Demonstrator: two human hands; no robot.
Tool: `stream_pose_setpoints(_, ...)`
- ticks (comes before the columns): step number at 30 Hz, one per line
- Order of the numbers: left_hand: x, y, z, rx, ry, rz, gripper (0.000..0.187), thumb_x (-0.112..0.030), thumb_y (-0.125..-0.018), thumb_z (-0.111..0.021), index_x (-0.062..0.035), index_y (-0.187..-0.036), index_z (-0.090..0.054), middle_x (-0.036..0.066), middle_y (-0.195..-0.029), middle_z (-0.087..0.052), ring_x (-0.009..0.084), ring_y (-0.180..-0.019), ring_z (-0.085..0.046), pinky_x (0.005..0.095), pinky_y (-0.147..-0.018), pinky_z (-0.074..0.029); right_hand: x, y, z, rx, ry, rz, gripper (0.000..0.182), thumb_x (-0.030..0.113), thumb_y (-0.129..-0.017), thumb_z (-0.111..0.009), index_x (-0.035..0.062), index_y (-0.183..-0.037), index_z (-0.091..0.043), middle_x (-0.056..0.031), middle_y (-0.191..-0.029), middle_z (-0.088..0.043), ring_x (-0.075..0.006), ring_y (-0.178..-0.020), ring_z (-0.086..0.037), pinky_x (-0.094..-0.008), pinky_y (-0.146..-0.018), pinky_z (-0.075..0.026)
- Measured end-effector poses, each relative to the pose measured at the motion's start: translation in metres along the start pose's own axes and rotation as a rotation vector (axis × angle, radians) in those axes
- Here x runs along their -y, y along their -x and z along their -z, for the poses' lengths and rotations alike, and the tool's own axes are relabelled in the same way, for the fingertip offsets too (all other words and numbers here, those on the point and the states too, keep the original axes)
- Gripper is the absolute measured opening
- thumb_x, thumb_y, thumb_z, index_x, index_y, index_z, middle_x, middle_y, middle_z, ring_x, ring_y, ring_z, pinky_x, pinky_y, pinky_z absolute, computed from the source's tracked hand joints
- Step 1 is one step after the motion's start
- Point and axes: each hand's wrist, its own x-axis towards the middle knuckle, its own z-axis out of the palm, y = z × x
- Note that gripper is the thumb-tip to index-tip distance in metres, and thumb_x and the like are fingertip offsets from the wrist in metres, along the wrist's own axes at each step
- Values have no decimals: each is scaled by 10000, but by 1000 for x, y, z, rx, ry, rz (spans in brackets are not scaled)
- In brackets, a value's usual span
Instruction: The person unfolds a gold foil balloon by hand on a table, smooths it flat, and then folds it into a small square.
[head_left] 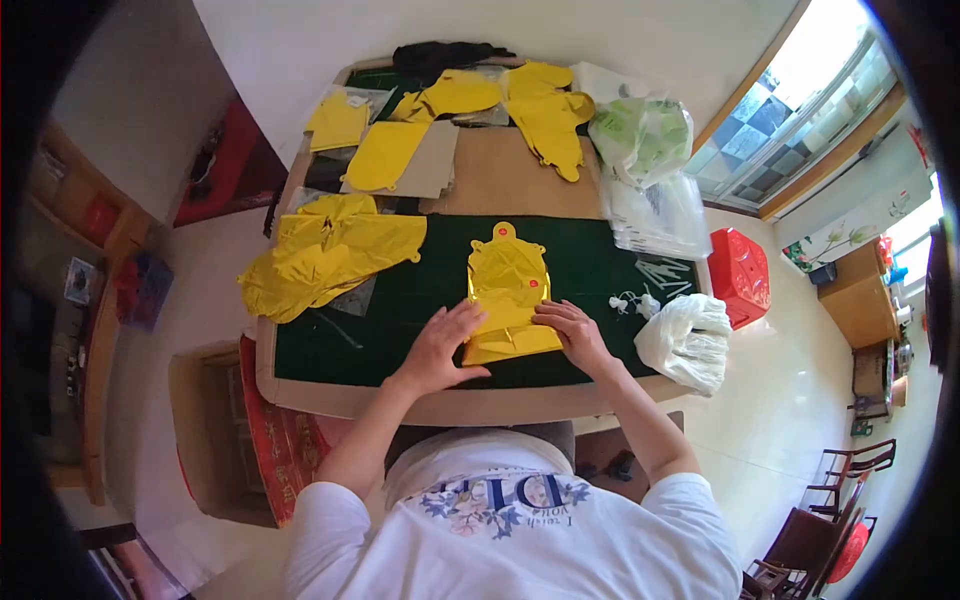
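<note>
A shiny yellow foil balloon (pixel 509 285), flat and partly folded, lies in front of me on the dark green table surface. It has small tabs along its edges and two red dots. Its near end is folded over. My left hand (pixel 444 345) rests at the balloon's lower left edge, fingers stretched out and thumb apart. On the opposite edge, the fingers of my right hand (pixel 573 328) lie extended over the foil; its thumb is hard to see. Left of the balloon, a loose crumpled pile of yellow foil (pixel 325 250) spreads toward the table's edge.
More flat yellow foil pieces (pixel 545 105) and grey cardboard (pixel 428 160) lie at the back. Clear plastic bags (pixel 655 215) are stacked at right, near a white string bundle (pixel 688 343). A red stool (pixel 739 275) stands right; an open cardboard box (pixel 215 430) sits lower left.
</note>
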Motion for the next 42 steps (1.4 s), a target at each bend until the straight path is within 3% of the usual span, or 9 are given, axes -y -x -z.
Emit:
stream_pose_setpoints(5, 29, 5, -12, -36, -232, -77, 579, -115, -736, -732, -125, -1279, -530, 97, -1376, -490, 274, -1307, -434, 443, -1079, -361, 13, 14, -2, 23, -38, -32, 282, 5, -833, -596, 101, -1083, -681, -102, -1195, -631, -286, -1204, -545, -463, -1073, -364)
stream_pose_setpoints(6, 28, 1, -14, -76, -292, -121, 419, -90, -778, -677, -109, -1190, -606, 101, -1302, -560, 262, -1244, -503, 429, -1050, -398, 16, 16, -2, 27, -49, -28, 278, 5, -826, -602, 93, -1079, -681, -109, -1194, -630, -291, -1203, -543, -458, -1069, -368)
stream_pose_setpoints(12, 36, 1, -27, -99, -285, -151, 229, -61, -840, -586, -87, -1043, -686, 103, -1131, -662, 254, -1114, -606, 402, -982, -466, 26, 16, -5, -61, 30, -1, 301, 10, -804, -633, 65, -1099, -658, -135, -1215, -610, -311, -1201, -537, -445, -1042, -386)
stream_pose_setpoints(25, 42, -10, -23, -87, -158, -112, 224, -20, -780, -648, -77, -990, -699, 93, -1112, -665, 246, -1086, -608, 374, -948, -465, 8, 19, -22, -92, 88, -28, 354, -7, -773, -624, 83, -1112, -667, -87, -1243, -608, -279, -1202, -530, -435, -1050, -382)
stream_pose_setpoints(29, 41, -13, -25, -112, 27, 16, 229, 0, -755, -667, -69, -971, -695, 81, -1036, -664, 254, -1023, -606, 362, -903, -475, 8, 15, -21, -175, -27, -127, 316, -6, -741, -656, 78, -1042, -699, -82, -1181, -634, -280, -1078, -544, -369, -961, -442)
stream_pose_setpoints(32, 43, -12, -28, -140, 58, 60, 174, -13, -770, -668, -42, -942, -677, 84, -985, -652, 260, -988, -600, 350, -876, -482, 11, 10, -19, -222, -78, -186, 167, -4, -817, -629, 26, -967, -696, -87, -1026, -648, -276, -976, -559, -342, -865, -471)
stream_pose_setpoints(34, 43, -13, -33, -156, 70, 96, 137, -25, -786, -669, -23, -923, -665, 90, -962, -645, 265, -977, -595, 343, -866, -485, 10, 6, -20, -224, -103, -276, 133, 17, -831, -631, 12, -953, -683, -97, -984, -639, -274, -941, -554, -342, -830, -468)
stream_pose_setpoints(36, 37, -17, -40, -265, 45, 343, 90, -61, -834, -652, -6, -905, -646, 113, -943, -635, 276, -964, -594, 346, -828, -488, 6, 0, -24, -300, -160, -313, 109, 79, -859, -640, -24, -892, -632, -120, -855, -603, -268, -820, -537, -353, -722, -451)
stream_pose_setpoints(42, 32, -40, -49, -334, 50, 475, 146, -126, -887, -592, 7, -842, -633, 101, -906, -627, 307, -919, -556, 415, -761, -443, 11, -13, -30, -335, -67, -566, 150, 117, -855, -650, -14, -837, -578, -127, -753, -575, -290, -722, -549, -370, -643, -441)
